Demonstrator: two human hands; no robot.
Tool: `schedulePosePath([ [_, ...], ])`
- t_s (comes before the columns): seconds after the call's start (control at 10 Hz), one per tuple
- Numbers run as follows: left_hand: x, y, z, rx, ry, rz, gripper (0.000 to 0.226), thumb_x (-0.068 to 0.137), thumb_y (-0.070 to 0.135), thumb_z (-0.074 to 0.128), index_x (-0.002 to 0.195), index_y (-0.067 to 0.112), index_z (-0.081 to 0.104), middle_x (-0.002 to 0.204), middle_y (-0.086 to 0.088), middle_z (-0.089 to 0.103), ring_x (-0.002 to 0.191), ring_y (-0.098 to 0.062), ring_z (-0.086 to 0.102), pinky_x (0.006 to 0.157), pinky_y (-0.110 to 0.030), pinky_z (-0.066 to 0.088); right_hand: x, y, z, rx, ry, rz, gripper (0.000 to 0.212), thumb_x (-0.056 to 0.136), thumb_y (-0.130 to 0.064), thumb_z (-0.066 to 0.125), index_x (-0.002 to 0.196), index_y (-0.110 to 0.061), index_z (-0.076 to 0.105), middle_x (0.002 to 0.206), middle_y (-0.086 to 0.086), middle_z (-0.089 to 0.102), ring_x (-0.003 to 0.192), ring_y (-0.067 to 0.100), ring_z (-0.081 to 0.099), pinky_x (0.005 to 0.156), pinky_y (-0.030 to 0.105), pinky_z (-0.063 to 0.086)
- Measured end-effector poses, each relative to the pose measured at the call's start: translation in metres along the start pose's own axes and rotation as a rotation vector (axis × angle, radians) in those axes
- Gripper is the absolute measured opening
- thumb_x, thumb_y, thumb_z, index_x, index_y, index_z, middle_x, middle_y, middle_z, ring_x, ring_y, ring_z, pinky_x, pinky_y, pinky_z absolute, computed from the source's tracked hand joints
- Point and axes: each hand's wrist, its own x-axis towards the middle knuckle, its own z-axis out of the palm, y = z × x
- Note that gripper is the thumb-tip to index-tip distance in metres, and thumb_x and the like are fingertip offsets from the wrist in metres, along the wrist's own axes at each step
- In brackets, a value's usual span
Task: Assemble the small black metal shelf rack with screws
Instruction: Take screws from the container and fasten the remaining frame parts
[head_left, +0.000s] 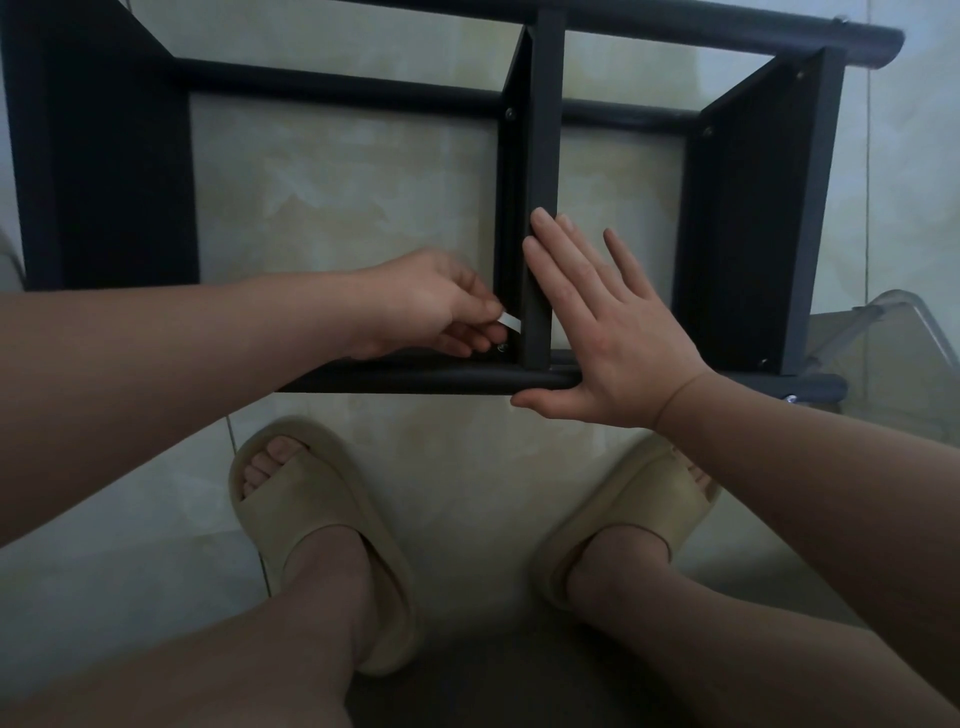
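Pale marbled floor tiles (467, 457) lie under beige foam slippers (317, 525). Beyond, the left hand (415, 306) pinches a small silvery tool (511, 322) at a corner screw (502, 348). The right hand (613, 343), fingers straight, braces the black metal shelf rack (543, 156) lying on the floor. A tilted tool may slip and round the screw.

Left bay, between left panel (114, 182) and middle panel (543, 156): wide, open above; left hand (421, 306), pinching tool (511, 323), fills near right corner. Right bay narrower, right hand (613, 338) flat on middle panel. Low entry barred by near rail (415, 379). Near side: slippers (311, 514). Right: clear plastic item (893, 317) beside rack (727, 39).
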Motion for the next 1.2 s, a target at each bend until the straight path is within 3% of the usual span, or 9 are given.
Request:
schedulePosePath([
  [0.2,-0.0017,-0.0006,-0.0044,0.137,-0.02,0.046,0.014,0.1,0.01,0.057,0.09,0.011,0.066,0.088,-0.005,0.074,0.081,-0.014,0.068,0.076,-0.025,0.056,-0.0002,0.0004,-0.0002,-0.003,-0.007,0.003,0.115,0.085,-0.082,0.043,0.161,-0.002,0.011,0.169,0.015,0.001,0.157,0.029,0.001,0.124,0.058,0.012],
  [0.6,-0.0012,-0.0056,-0.0073,0.276,-0.069,0.084,0.013,0.098,0.009,0.059,0.088,0.012,0.066,0.085,-0.004,0.074,0.078,-0.014,0.068,0.077,-0.027,0.056,-0.0003,0.0008,0.0022,-0.001,0.003,-0.004,0.115,0.085,-0.082,0.042,0.161,-0.002,0.01,0.169,0.015,0.001,0.157,0.029,0.002,0.123,0.059,0.012],
  [0.8,-0.001,-0.0047,-0.0066,0.374,-0.097,0.096,0.012,0.097,0.011,0.062,0.088,0.015,0.068,0.076,0.005,0.075,0.07,-0.007,0.067,0.072,-0.024,0.055,0.0002,0.0015,0.0027,-0.001,0.013,-0.004,0.114,0.085,-0.082,0.043,0.16,-0.002,0.011,0.169,0.015,0.002,0.157,0.03,0.003,0.123,0.059,0.013],
  [0.9,-0.0006,-0.0056,-0.0067,0.452,-0.094,0.117,0.011,0.096,0.015,0.065,0.086,0.016,0.07,0.077,0.001,0.073,0.07,-0.011,0.064,0.074,-0.031,0.051,-0.0004,0.0013,0.0029,0.001,0.012,-0.005,0.115,0.085,-0.082,0.043,0.16,-0.002,0.011,0.169,0.015,0.002,0.157,0.029,0.002,0.123,0.059,0.013],
  [1.2,0.0044,-0.0058,-0.0074,0.615,-0.124,0.151,0.015,0.094,0.023,0.068,0.079,0.026,0.068,0.058,0.02,0.064,0.054,0.004,0.054,0.065,-0.027,0.04,-0.0003,0.0016,0.0032,0.005,0.014,-0.008,0.114,0.086,-0.082,0.043,0.161,-0.002,0.01,0.169,0.015,0.002,0.157,0.03,0.003,0.124,0.059,0.012],
])
